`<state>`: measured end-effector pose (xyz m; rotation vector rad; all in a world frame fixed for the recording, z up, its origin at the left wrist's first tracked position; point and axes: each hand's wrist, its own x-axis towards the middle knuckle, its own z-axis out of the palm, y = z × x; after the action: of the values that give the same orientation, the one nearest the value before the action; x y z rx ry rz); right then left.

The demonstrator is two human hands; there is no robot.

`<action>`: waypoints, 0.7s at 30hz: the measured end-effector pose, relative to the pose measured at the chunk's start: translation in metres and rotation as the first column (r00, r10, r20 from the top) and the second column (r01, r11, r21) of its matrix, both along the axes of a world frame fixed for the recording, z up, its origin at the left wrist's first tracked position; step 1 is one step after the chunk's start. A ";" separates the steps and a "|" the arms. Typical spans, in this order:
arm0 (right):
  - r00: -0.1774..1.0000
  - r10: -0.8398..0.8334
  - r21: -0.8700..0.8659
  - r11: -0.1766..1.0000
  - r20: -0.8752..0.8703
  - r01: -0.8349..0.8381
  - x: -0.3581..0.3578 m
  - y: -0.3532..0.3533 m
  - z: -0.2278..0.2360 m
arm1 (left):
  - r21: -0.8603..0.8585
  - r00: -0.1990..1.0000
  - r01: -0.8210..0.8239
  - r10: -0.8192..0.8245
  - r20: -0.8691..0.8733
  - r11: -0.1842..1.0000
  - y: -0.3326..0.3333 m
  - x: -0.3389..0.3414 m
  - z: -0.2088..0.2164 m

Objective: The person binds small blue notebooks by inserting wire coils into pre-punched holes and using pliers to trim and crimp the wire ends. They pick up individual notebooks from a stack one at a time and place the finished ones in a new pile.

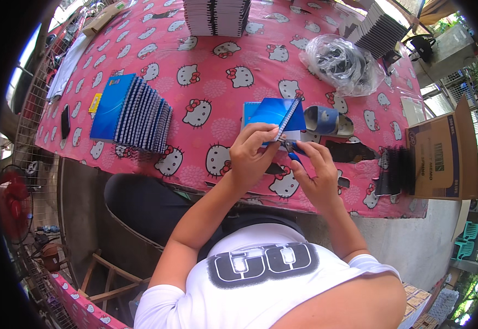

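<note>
Pinching the blue notebook near its coil, the left hand steadies it; the right hand grasps pliers. Their slipping could bend the coil.

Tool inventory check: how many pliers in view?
1: blue-handled pliers in the right hand, by the spiral binding of a blue notebook. Others may be hidden.

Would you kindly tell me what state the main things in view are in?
Left hand: closed on the blue notebook
Right hand: holding the pliers
Blue notebook: spiral-bound, turned at an angle
Pliers: at the notebook's spiral edge; open or shut unclear
Notebook stack: piled up
Plastic bag: crumpled, filled with something dark
Cardboard box: apparently open
Table cover: torn on the right
</note>
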<state>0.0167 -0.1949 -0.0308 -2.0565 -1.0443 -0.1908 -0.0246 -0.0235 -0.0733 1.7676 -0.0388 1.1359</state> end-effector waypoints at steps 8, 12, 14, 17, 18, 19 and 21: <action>-0.038 0.454 0.449 0.889 -0.890 0.096 0.007 0.004 -0.009 | 0.290 0.988 -0.073 0.030 0.150 0.954 0.023 -0.004 0.012; 0.663 0.150 0.199 0.980 -0.733 -0.003 0.003 -0.012 -0.040 | 0.064 0.956 -0.184 0.163 0.246 0.981 0.056 -0.020 0.055; 0.961 -0.035 -0.130 0.991 -0.276 -0.002 0.009 -0.037 -0.063 | -0.216 0.860 -0.398 0.445 0.249 0.891 0.100 -0.049 0.089; 0.998 -0.058 -0.327 0.943 0.023 0.062 0.008 -0.067 -0.085 | -0.522 0.705 -0.547 0.696 0.133 0.654 0.180 -0.104 0.110; 0.999 -0.045 -0.341 0.938 0.031 0.053 0.010 -0.066 -0.087 | -0.519 0.716 -0.572 0.695 0.064 0.636 0.208 -0.119 0.102; 0.994 -0.088 -0.276 0.959 -0.071 0.066 0.013 -0.055 -0.075 | -0.508 0.721 -0.601 0.693 -0.012 0.616 0.234 -0.136 0.083; 0.943 -0.172 -0.157 0.979 -0.284 0.131 0.031 -0.020 -0.038 | -0.458 0.710 -0.645 0.701 -0.062 0.612 0.256 -0.142 0.065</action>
<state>0.0478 -0.2148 -0.0684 -2.2068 -0.7306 0.1138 -0.1664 0.2327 -0.0081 1.2864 0.8383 1.6314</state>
